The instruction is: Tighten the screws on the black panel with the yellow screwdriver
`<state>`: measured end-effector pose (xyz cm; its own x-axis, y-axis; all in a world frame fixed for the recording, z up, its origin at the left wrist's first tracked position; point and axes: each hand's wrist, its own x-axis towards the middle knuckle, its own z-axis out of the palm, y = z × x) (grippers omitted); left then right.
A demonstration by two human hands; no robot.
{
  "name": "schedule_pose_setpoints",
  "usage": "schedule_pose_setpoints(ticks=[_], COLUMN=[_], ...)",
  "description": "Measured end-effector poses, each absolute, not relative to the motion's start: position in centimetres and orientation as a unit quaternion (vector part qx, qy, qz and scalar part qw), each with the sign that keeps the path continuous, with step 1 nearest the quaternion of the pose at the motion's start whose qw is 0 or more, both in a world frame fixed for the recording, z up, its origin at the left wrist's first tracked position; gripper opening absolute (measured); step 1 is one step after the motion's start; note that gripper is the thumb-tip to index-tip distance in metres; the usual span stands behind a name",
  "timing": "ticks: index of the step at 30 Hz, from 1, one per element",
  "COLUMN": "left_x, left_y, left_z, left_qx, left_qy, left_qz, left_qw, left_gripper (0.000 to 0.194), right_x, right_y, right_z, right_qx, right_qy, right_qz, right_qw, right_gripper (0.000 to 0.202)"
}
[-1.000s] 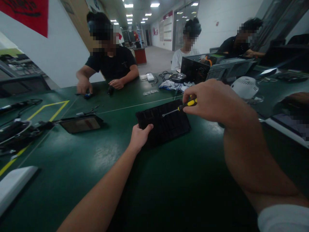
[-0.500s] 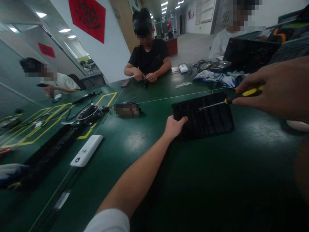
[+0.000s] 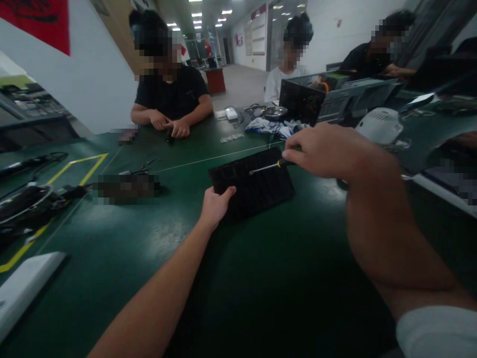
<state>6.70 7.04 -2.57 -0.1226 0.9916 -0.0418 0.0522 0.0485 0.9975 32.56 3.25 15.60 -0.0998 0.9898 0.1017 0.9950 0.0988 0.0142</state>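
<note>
Flat black panel (image 3: 261, 191); silver-shafted screwdriver (image 3: 266, 167)

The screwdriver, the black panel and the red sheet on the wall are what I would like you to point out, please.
Screwdriver (image 3: 265, 168): head view, on its metal shaft.
Black panel (image 3: 259, 190): head view, on its upward face.
Red sheet (image 3: 42, 22): head view, on its visible lower part.
</note>
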Motion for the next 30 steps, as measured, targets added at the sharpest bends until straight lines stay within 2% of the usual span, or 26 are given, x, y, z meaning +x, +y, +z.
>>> schedule_pose_setpoints(ticks=[4, 16, 30], left_x=[6.6, 6.6, 6.4], left_y=[7.0, 7.0, 7.0], left_z=[-2.3, -2.3, -2.5], left_qx=[0.468, 0.452, 0.454], left_qy=[0.563, 0.571, 0.561], left_qz=[0.503, 0.502, 0.506], left_qw=[0.460, 0.467, 0.473], left_gripper=[0.040, 0.040, 0.042], right_x=[33.0, 34.8, 34.0], right_y=[3.6, 2.5, 2.9], right_z=[15.5, 16.3, 16.3], right_qx=[-0.645, -0.583, -0.577], right_qy=[-0.762, -0.802, -0.808], right_qz=[-0.035, -0.069, -0.052], right_qw=[0.046, 0.108, 0.113], right_gripper=[0.044, 0.019, 0.028])
